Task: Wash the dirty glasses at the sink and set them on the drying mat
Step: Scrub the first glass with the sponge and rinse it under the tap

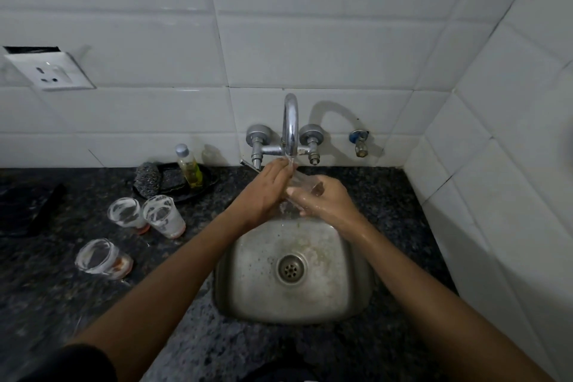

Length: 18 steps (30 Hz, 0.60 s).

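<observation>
Head view, both hands (wet) gripping glass (299,184) under tap (290,124)

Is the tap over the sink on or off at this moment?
On. A thin stream of water falls from the tap spout onto the clear glass held by the left hand and right hand.

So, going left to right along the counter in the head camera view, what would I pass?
Flat black mat → three soapy clear glasses → black tray holding a steel scrubber and yellow soap bottle → square steel sink.
</observation>
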Available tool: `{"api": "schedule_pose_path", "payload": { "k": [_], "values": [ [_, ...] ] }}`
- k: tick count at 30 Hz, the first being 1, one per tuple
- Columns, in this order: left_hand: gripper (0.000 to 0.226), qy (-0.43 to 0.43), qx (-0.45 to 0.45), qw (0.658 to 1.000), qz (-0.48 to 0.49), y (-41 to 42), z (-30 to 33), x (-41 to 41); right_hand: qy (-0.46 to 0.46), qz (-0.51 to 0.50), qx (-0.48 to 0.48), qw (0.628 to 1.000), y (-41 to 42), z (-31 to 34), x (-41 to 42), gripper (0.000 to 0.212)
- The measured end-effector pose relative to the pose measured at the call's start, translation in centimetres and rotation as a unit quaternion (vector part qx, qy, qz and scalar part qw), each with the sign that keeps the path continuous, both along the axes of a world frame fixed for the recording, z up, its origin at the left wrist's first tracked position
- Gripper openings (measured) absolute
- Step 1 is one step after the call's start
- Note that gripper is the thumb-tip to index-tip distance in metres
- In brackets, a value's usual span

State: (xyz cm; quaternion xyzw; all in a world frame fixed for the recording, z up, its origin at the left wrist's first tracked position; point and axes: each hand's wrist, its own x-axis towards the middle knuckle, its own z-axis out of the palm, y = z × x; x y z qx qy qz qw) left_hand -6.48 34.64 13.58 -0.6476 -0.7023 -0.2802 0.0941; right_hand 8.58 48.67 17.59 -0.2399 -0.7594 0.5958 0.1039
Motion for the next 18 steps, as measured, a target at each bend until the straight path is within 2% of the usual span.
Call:
{"api": "schedule_pose_path", "payload": {
  "k": [1, 2, 3, 4, 6, 7, 8, 9, 11, 13, 14, 16, 18],
  "values": [
    [0.065, -0.008, 0.004, 1.000, -0.014, 0.0, 0.0, 0.1, 0.010, 0.007, 0.130, 0.991, 0.1, -0.2, 0.0, 0.050],
    [0.061, -0.015, 0.011, 1.000, -0.025, 0.0, 0.2, 0.3, 0.027, 0.026, 0.260, 0.965, 0.1, -0.5, 0.1, 0.058],
    [0.057, -0.017, 0.019, 0.999, -0.030, 0.0, 0.3, 0.2, 0.044, 0.044, 0.341, 0.938, 0.1, -0.9, 0.2, 0.067],
    [0.054, -0.018, 0.023, 0.999, -0.027, 0.0, 0.5, 0.2, 0.053, 0.050, 0.359, 0.931, 0.2, -1.1, 0.3, 0.074],
    [0.050, -0.022, 0.017, 1.000, -0.014, 0.1, 0.7, 0.2, 0.046, 0.028, 0.274, 0.960, 0.0, -1.2, 0.4, 0.078],
    [0.048, -0.023, 0.015, 1.000, -0.009, 0.1, 0.6, 0.3, 0.024, 0.014, 0.179, 0.983, -0.2, -0.7, 0.3, 0.076],
    [0.047, -0.029, 0.011, 1.000, -0.005, 0.1, 0.4, 0.3, -0.005, 0.003, 0.100, 0.995, -0.2, -0.5, 0.1, 0.070],
    [0.047, -0.039, 0.008, 0.999, 0.000, 0.0, 0.4, 0.4, -0.015, 0.000, 0.066, 0.998, -0.2, -0.3, 0.1, 0.063],
    [0.049, -0.057, -0.004, 0.998, -0.001, -0.2, 0.5, 0.6, 0.019, 0.006, 0.189, 0.982, 0.1, 0.1, 0.1, 0.055],
    [0.051, -0.062, -0.003, 0.998, -0.005, -0.2, 1.0, 0.7, 0.083, 0.051, 0.335, 0.937, -0.1, 0.0, 0.3, 0.064],
    [0.049, -0.064, 0.001, 0.998, -0.006, -0.2, 1.3, 0.6, 0.105, 0.061, 0.362, 0.924, -0.1, -0.2, 0.5, 0.069],
    [0.044, -0.062, 0.004, 0.998, 0.000, 0.1, 1.4, 0.4, 0.112, 0.040, 0.295, 0.948, -0.2, -0.2, 0.5, 0.069],
    [0.042, -0.063, -0.001, 0.998, 0.008, 0.2, 1.2, 0.3, 0.058, 0.011, 0.150, 0.987, -0.3, 0.1, 0.1, 0.067]
  ]
}}
